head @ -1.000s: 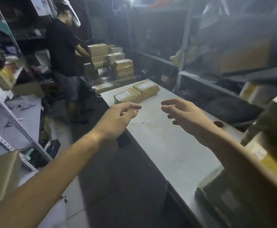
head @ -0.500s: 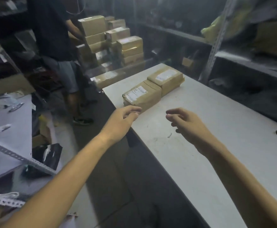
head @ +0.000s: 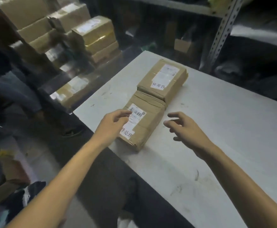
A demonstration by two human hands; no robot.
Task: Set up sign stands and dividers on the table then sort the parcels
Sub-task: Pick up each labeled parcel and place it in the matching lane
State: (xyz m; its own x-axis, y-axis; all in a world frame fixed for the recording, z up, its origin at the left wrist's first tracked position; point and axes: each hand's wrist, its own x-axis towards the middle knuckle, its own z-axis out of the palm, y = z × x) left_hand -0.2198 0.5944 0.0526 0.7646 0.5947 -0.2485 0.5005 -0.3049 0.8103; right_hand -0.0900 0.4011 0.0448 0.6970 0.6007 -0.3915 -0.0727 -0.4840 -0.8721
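Two brown cardboard parcels lie end to end near the far left corner of the white table (head: 216,137). The near parcel (head: 148,122) carries a barcode label and a white handwritten sticker. The far parcel (head: 164,79) has a shipping label and its own sticker. My left hand (head: 113,124) hovers over the near parcel's left side, fingers loosely spread, hiding part of its label. My right hand (head: 185,129) floats above the table just right of that parcel, fingers relaxed and apart from it. Neither hand holds anything.
Stacks of cardboard boxes (head: 88,33) stand on the floor beyond the table's left end. A person in dark clothes (head: 8,76) stands at the left. Metal shelving (head: 223,30) lines the back right. The table's left edge drops to a dark aisle.
The view has closed in on the two parcels. Both hands have reached forward, the left now over the near parcel and the right beside it.
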